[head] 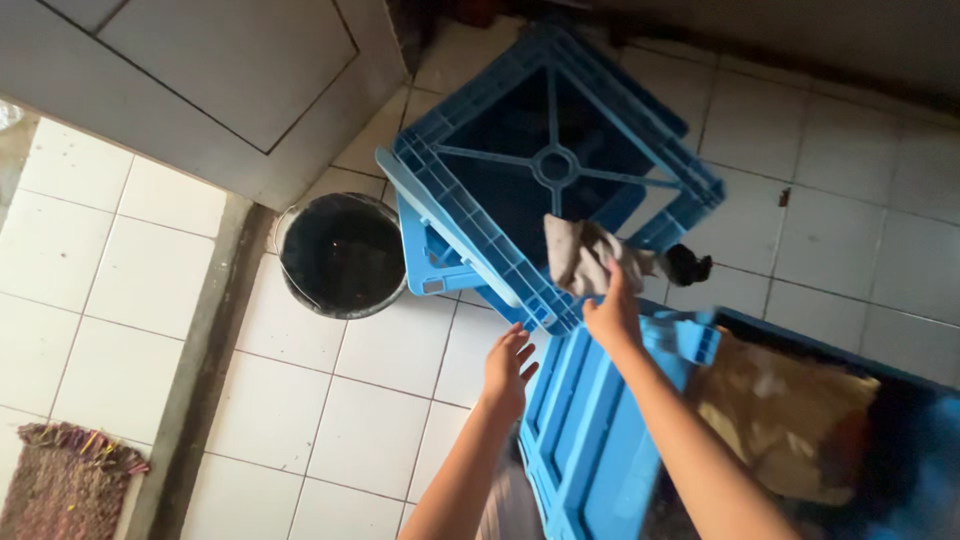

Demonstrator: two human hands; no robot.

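My right hand (612, 312) grips a crumpled greyish-brown cloth (585, 255) and holds it against the lower edge of an overturned blue plastic stool (470, 215), whose ribbed underside faces me. A dark end of the cloth hangs off to the right. My left hand (508, 365) hovers just below the stool's edge with its fingers spread and nothing in them. A second blue plastic piece (585, 420) lies under both forearms.
A black bucket (343, 255) holding dark water stands on the white tiled floor (330, 400) left of the stool. A dark tub with brownish contents (790, 420) sits at lower right. A woven mat (65, 480) lies at lower left. A pale door panel (220, 70) fills the upper left.
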